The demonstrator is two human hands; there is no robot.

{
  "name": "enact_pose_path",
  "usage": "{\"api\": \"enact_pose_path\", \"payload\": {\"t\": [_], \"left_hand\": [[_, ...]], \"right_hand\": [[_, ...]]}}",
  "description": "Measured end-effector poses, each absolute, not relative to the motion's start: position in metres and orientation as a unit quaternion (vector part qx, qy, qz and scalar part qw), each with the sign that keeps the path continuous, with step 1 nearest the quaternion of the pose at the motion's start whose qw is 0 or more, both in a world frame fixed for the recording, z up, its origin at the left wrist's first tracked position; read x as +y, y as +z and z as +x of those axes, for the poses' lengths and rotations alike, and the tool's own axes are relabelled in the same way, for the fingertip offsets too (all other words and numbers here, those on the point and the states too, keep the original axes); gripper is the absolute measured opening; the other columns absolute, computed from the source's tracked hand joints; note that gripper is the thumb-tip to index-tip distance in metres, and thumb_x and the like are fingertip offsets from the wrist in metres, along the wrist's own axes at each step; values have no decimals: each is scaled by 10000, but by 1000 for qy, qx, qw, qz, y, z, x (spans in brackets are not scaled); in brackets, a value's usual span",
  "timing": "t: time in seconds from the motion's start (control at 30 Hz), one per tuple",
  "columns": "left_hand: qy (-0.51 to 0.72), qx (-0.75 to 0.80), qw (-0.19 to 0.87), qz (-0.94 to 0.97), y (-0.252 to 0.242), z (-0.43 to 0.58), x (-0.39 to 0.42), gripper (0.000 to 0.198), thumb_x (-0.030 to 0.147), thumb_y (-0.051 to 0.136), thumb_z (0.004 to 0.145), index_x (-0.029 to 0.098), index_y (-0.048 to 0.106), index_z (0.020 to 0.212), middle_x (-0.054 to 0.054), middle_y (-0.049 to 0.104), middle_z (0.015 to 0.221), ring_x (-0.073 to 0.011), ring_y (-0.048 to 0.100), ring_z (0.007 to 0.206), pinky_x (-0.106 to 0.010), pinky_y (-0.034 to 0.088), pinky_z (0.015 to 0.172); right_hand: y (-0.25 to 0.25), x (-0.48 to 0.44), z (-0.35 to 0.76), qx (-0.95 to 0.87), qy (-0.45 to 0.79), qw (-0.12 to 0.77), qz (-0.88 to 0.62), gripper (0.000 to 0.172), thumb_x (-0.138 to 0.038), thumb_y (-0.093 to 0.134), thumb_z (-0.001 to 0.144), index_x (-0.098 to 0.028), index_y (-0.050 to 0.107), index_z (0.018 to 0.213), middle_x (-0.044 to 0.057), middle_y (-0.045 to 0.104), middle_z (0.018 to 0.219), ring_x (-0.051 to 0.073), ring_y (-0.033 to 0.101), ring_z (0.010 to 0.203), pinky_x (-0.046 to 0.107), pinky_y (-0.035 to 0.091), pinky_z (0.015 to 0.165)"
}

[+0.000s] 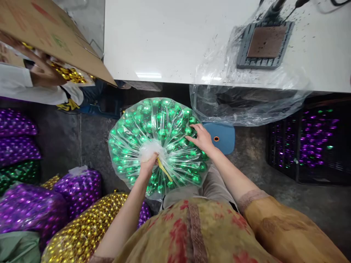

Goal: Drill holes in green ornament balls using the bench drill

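Observation:
A clear plastic bag full of shiny green beads (153,128) rests on my lap, just below the white table's edge. My left hand (148,163) is closed around the bag's gathered neck, and a yellow tie (164,170) sticks out beside it. My right hand (201,138) lies open on the bag's right side, fingers spread over the plastic.
The white table (164,40) carries a dark heat-sealing device (264,45) under loose clear plastic (241,106). Bags of purple (78,188) and gold beads (82,230) pile at my left. A dark crate of purple beads (315,142) stands at right. Another person holds cardboard (55,40) at top left.

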State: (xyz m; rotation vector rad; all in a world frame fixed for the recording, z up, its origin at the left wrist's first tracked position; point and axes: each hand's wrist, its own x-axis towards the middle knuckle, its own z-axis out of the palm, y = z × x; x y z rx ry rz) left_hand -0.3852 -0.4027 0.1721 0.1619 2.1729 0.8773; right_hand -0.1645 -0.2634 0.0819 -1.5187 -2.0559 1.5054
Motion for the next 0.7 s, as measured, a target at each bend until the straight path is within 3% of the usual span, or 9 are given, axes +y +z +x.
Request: {"api": "enact_pose_path", "payload": {"t": [0.13,0.3,0.47,0.7], "left_hand": [[326,854,400,65,172,-387,-401,339,410,801,549,142,634,672,12,592,544,-94,504,424,-193,407,373],[322,852,406,73,172,-389,-401,316,406,774,574,152,620,681,31,577,545,-79,499,442,-177,409,403],[321,853,404,73,171,-389,-401,291,383,762,575,159,601,667,40,557,535,-77,492,455,-173,406,416],[314,851,414,78,172,-390,-398,284,379,749,577,156,606,678,39,556,537,-81,494,459,-181,410,435]], "right_hand": [[82,-272,-172,-668,503,107,-538,549,-440,670,761,-212,534,1241,90,566,1242,253,573,1095,396,499,897],[81,-280,-180,-643,499,132,-566,678,-396,679,725,-175,466,1329,119,528,1212,245,570,1063,376,518,856],[78,-286,-178,-638,499,164,-563,572,-384,680,725,-209,543,1253,103,513,1180,239,566,1065,369,528,868],[77,-293,-176,-625,495,209,-566,544,-408,648,761,-178,534,1240,128,551,1190,238,579,1049,376,529,872]]}}
